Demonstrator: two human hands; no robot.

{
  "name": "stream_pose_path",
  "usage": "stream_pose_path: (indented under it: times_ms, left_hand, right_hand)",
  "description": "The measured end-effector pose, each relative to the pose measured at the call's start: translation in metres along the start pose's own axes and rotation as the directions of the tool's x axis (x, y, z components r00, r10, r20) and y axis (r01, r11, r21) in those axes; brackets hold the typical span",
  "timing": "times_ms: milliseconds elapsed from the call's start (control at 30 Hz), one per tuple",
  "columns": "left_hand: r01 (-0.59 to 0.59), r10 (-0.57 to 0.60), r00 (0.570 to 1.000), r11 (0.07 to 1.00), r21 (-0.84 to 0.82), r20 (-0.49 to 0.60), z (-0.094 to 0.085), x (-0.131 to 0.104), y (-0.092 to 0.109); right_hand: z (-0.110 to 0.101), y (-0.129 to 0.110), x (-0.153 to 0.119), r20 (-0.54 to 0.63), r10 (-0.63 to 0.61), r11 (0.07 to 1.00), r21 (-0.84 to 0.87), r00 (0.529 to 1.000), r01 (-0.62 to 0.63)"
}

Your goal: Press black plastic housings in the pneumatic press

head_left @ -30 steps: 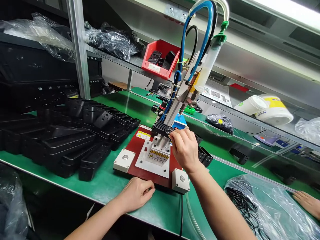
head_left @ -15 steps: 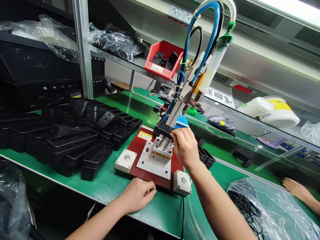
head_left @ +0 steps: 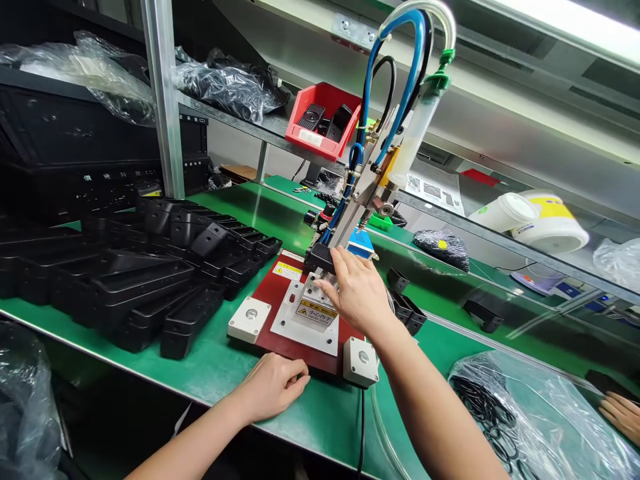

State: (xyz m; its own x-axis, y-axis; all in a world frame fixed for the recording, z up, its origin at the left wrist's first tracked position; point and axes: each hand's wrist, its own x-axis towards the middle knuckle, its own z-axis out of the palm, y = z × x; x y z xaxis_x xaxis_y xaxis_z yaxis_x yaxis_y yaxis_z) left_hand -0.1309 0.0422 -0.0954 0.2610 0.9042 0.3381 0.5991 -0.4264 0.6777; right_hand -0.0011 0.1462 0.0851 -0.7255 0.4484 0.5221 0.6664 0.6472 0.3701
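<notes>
Covering one end of the black part (head_left: 319, 256), the outstretched right hand (head_left: 359, 292).

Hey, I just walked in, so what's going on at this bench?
Someone is working at a small machine with both hands. The right hand is spread over one end of a black part atop the metal fixture. The left hand, loosely curled, rests on the green bench in front of the red base. Black cases are piled to the left, and another person's hand shows at the right edge.
</notes>
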Motion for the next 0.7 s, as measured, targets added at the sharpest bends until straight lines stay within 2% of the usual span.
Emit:
stream_pose_path:
  times_ms: [100, 167, 233, 333, 400, 467, 567, 667, 700]
  left_hand:
    - [-0.007, 0.007, 1.000, 1.000, 0.006, -0.005, 0.000, 0.000, 0.001]
    - [-0.011, 0.012, 1.000, 1.000, 0.017, -0.014, -0.001, -0.001, 0.002]
    - [-0.021, 0.022, 0.999, 0.999, 0.025, -0.037, -0.001, -0.001, 0.002]
    - [-0.047, 0.047, 0.994, 0.999, 0.010, -0.098, -0.001, -0.003, -0.001]
    - [-0.057, 0.057, 0.990, 0.998, 0.003, -0.131, 0.000, -0.004, -0.003]
    - [-0.058, 0.059, 0.989, 0.998, 0.012, -0.138, 0.001, -0.005, -0.005]
    - [-0.058, 0.061, 0.990, 0.998, 0.030, -0.124, 0.001, -0.006, -0.004]
    - [-0.050, 0.056, 0.992, 0.997, 0.055, -0.111, 0.000, -0.007, -0.001]
    - [-0.048, 0.055, 0.993, 0.997, 0.068, -0.104, 0.000, -0.007, -0.001]
  right_hand:
    - [-0.003, 0.003, -0.001, 0.000, -0.005, 0.999, 0.044, 1.000, 0.005]
    - [-0.004, 0.001, -0.009, -0.065, 0.012, 0.997, 0.081, 0.998, -0.006]
    - [-0.005, -0.007, -0.022, -0.214, 0.036, 0.992, 0.129, 0.976, -0.008]
    - [-0.002, -0.029, -0.051, -0.428, 0.049, 0.970, 0.237, 0.903, 0.060]
    - [0.002, -0.045, -0.072, -0.459, 0.021, 0.947, 0.294, 0.888, 0.130]
    - [0.009, -0.055, -0.096, -0.436, 0.009, 0.936, 0.320, 0.900, 0.146]
    - [0.018, -0.046, -0.146, -0.380, 0.106, 0.943, 0.332, 0.919, 0.029]
    - [0.016, -0.010, -0.221, -0.335, 0.290, 0.943, 0.261, 0.896, -0.207]
    - [0.010, 0.006, -0.247, -0.340, 0.363, 0.929, 0.205, 0.868, -0.309]
